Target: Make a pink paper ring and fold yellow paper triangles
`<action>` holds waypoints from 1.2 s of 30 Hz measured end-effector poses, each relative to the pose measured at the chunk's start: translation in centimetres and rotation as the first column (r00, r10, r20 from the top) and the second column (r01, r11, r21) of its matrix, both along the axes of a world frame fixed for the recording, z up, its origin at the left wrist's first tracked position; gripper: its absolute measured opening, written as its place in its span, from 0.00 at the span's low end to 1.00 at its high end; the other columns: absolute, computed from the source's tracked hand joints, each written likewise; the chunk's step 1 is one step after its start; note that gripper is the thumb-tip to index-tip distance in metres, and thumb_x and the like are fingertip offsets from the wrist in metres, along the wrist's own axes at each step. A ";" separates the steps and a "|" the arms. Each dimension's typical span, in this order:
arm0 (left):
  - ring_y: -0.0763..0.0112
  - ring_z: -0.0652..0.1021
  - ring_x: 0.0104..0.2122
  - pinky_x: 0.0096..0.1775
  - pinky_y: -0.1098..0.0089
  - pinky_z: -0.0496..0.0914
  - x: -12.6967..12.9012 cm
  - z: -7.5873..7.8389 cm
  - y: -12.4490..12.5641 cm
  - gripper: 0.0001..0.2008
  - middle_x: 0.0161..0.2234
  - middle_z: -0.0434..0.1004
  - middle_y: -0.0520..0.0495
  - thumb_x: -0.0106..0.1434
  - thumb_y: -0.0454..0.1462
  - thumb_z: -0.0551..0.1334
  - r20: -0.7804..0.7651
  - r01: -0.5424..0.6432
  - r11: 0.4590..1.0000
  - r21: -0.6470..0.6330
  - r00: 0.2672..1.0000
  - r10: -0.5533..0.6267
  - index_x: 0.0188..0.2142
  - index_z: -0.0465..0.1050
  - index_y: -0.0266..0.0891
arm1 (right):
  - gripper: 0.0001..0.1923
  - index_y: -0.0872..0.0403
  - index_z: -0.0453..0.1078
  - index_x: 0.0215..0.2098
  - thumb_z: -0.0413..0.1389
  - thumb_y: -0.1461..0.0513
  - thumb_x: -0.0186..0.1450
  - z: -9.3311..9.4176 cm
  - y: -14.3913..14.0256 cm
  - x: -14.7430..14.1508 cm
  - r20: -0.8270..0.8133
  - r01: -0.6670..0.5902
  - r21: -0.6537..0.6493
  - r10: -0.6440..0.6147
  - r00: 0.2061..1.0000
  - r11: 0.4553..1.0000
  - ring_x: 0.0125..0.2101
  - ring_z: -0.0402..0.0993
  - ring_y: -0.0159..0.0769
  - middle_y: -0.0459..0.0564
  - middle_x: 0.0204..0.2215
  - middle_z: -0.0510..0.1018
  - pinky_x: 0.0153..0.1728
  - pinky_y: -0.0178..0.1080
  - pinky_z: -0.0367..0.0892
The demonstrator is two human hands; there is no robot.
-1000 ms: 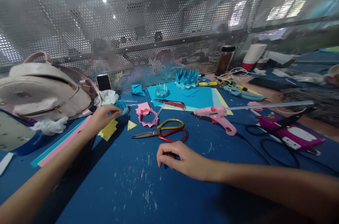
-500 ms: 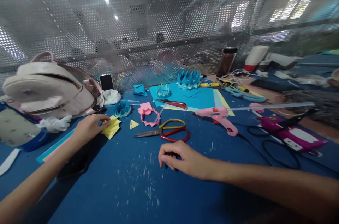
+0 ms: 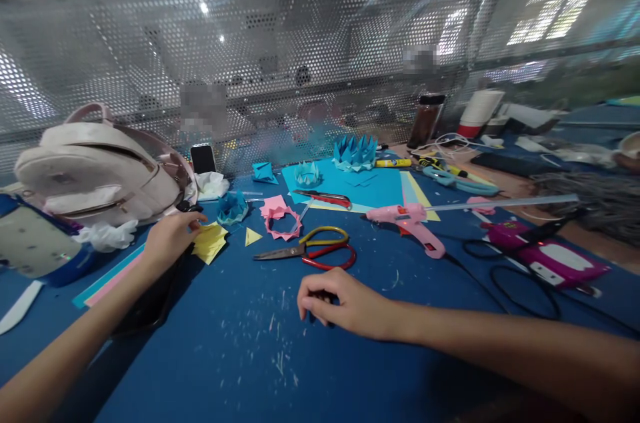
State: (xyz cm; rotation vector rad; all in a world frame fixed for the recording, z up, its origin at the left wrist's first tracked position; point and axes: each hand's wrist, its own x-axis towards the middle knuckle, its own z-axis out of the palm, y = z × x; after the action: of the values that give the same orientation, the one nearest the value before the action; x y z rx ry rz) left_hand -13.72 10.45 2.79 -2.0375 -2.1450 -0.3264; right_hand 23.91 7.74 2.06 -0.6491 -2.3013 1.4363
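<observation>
1. The right hand [image 3: 345, 306] rested knuckles-up on the dark blue tabletop [image 3: 225, 356], nearer the viewer than the scissors with yellow and red handles [image 3: 313, 250]; its fingers were curled in narrowly around something small and dark that I cannot make out.
2. The left hand [image 3: 173, 240] lay left of those scissors, its fingertips pinched on the edge of a crumpled yellow folded paper piece [image 3: 210, 242] lying flat on the tabletop.
3. A small yellow paper triangle [image 3: 252, 236] sat between the yellow piece and the scissors.
4. A long pink and light-blue paper strip [image 3: 107, 280] ran under the left forearm, well left of the scissors.
5. Just beyond the scissors lay a pink zigzag paper ring [image 3: 281, 220], and left of that a small teal folded paper cup [image 3: 231, 208].
6. Right of the scissors lay a pink hot-glue gun [image 3: 413, 223] with a clear glue stick [image 3: 505, 202] projecting from its back.
7. A pale pink backpack [image 3: 95, 166] stood far left of the scissors.
8. Farther back sat a light-blue paper sheet [image 3: 350, 186], carrying a red-handled cutter [image 3: 323, 196] and a spiky blue folded paper crown [image 3: 355, 151].
9. A perforated grey metal screen [image 3: 300, 63] rose behind everything.
</observation>
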 end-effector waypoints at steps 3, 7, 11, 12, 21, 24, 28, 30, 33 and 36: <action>0.60 0.80 0.36 0.36 0.68 0.67 -0.1 0.4 -0.3 0.14 0.34 0.83 0.48 0.61 0.40 0.58 0.053 0.020 0.999 0.034 0.998 -0.022 0.43 0.79 0.43 | 0.10 0.58 0.73 0.32 0.52 0.63 0.69 0.1 -0.1 0.0 0.000 -0.002 -0.002 0.002 1.000 1.000 0.22 0.66 0.27 0.42 0.19 0.69 0.25 0.29 0.59; 0.59 0.80 0.34 0.35 0.69 0.66 0.1 0.7 -0.7 0.14 0.31 0.82 0.48 0.59 0.43 0.58 0.111 0.049 0.996 0.078 0.992 -0.057 0.40 0.79 0.44 | 0.10 0.57 0.73 0.32 0.52 0.63 0.69 0.2 -0.2 0.0 0.002 -0.005 0.004 0.005 1.000 1.000 0.22 0.66 0.27 0.42 0.19 0.68 0.25 0.30 0.59; 0.61 0.77 0.29 0.32 0.69 0.63 0.5 1.0 -0.8 0.15 0.27 0.78 0.49 0.59 0.49 0.60 0.157 0.063 0.991 0.122 0.984 -0.082 0.36 0.78 0.43 | 0.11 0.57 0.73 0.31 0.52 0.63 0.69 0.2 -0.2 0.0 0.002 -0.002 0.008 0.002 1.000 1.000 0.22 0.67 0.28 0.43 0.20 0.69 0.25 0.30 0.60; 0.62 0.77 0.28 0.32 0.70 0.63 0.7 1.1 -0.8 0.17 0.26 0.77 0.49 0.59 0.50 0.59 0.170 0.070 0.989 0.134 0.981 -0.093 0.36 0.78 0.42 | 0.11 0.57 0.73 0.32 0.52 0.63 0.69 0.2 -0.2 0.0 0.003 -0.002 0.009 0.002 1.000 1.000 0.22 0.67 0.28 0.43 0.20 0.69 0.25 0.30 0.60; 0.63 0.76 0.30 0.35 0.68 0.67 2.0 2.5 -1.7 0.18 0.31 0.82 0.47 0.60 0.51 0.59 0.363 0.087 0.969 0.231 0.916 -0.168 0.32 0.81 0.41 | 0.11 0.57 0.73 0.32 0.52 0.62 0.69 0.1 -0.2 0.1 -0.013 0.004 -0.002 -0.004 1.000 1.000 0.22 0.67 0.28 0.42 0.19 0.69 0.25 0.30 0.59; 0.58 0.80 0.36 0.41 0.64 0.72 3.1 2.9 -2.1 0.18 0.38 0.84 0.45 0.60 0.50 0.61 0.485 0.094 0.967 0.235 0.851 -0.201 0.36 0.81 0.40 | 0.11 0.57 0.73 0.31 0.52 0.62 0.69 -0.1 -0.2 0.1 -0.038 0.004 -0.015 -0.004 0.999 1.000 0.22 0.66 0.28 0.42 0.19 0.68 0.25 0.30 0.59; 0.57 0.83 0.35 0.38 0.62 0.78 5.9 2.6 -2.7 0.22 0.36 0.85 0.42 0.57 0.49 0.65 0.668 0.156 0.972 0.177 0.706 -0.235 0.43 0.78 0.36 | 0.11 0.56 0.70 0.37 0.50 0.59 0.71 -0.8 0.0 0.1 -0.093 0.017 -0.043 -0.021 0.995 0.999 0.23 0.66 0.28 0.43 0.22 0.69 0.25 0.31 0.61; 0.58 0.84 0.36 0.38 0.62 0.79 7.8 2.3 -3.2 0.23 0.36 0.85 0.42 0.57 0.47 0.66 0.734 0.216 0.965 0.149 0.630 -0.255 0.47 0.77 0.36 | 0.11 0.55 0.67 0.43 0.49 0.57 0.72 -1.1 0.3 0.1 -0.135 0.049 -0.065 -0.057 0.989 0.997 0.25 0.66 0.28 0.44 0.27 0.70 0.26 0.31 0.63; 0.60 0.84 0.38 0.40 0.62 0.80 10.9 2.0 -4.5 0.20 0.39 0.84 0.43 0.58 0.43 0.67 0.798 0.333 0.935 0.120 0.529 -0.290 0.48 0.77 0.38 | 0.14 0.54 0.63 0.48 0.48 0.52 0.73 -1.7 0.9 0.1 -0.224 0.118 -0.108 -0.140 0.964 0.987 0.25 0.66 0.27 0.45 0.31 0.71 0.26 0.31 0.64; 0.63 0.83 0.36 0.40 0.64 0.79 13.7 1.6 -6.1 0.15 0.40 0.84 0.44 0.59 0.40 0.67 0.825 0.432 0.895 0.112 0.462 -0.326 0.46 0.79 0.41 | 0.16 0.54 0.62 0.47 0.48 0.49 0.73 -1.8 1.4 0.2 -0.254 0.160 -0.125 -0.187 0.949 0.979 0.24 0.65 0.26 0.45 0.31 0.70 0.23 0.31 0.61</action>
State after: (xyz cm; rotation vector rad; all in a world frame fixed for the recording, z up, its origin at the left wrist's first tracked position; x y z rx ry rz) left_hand -0.05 4.34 4.39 -2.8055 -2.0424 -1.5783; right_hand 24.07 9.10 0.22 -0.6294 -1.9276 1.4678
